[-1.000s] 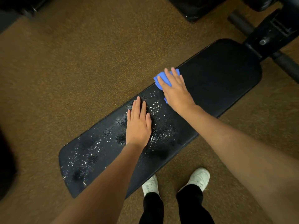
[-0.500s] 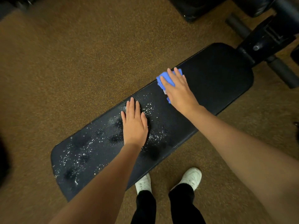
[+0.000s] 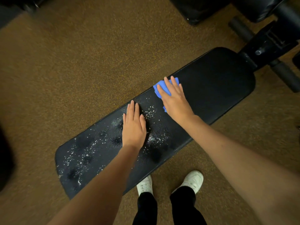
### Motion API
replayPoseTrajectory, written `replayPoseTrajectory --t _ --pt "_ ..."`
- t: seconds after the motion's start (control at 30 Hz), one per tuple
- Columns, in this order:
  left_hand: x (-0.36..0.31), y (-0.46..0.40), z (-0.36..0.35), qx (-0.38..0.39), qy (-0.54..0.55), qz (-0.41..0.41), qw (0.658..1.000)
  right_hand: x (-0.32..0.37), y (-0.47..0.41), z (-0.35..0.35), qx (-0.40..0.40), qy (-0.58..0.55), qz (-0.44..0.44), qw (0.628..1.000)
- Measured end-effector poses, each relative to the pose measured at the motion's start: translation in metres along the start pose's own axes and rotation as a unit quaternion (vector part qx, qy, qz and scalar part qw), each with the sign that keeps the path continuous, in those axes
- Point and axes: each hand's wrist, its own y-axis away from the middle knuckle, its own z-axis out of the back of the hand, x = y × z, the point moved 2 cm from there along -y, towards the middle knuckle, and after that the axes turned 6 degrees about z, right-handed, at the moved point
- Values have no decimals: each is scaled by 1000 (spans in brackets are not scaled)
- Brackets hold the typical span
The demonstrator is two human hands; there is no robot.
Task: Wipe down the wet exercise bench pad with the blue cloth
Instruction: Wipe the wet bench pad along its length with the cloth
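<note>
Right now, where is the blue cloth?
In the head view, the blue cloth lies on the bench pad near its far edge, pressed flat under the right hand, just right of the droplets beside the left hand.

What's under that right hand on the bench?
A blue cloth lies under the right hand, pressed flat on the bench pad. Only its edges show past the fingers; the rest is covered.

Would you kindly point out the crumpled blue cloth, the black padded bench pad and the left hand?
crumpled blue cloth [image 3: 159, 88], head view, exposed far-left corner.
black padded bench pad [image 3: 215, 83], head view, dry right part.
left hand [image 3: 134, 129], head view, back of hand.
</note>
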Motion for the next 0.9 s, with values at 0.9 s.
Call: replayPoseTrajectory --t 0.9 --pt "-86 -37 -41 -25 -130 70 989 -13 81 13 62 -18 -122 990"
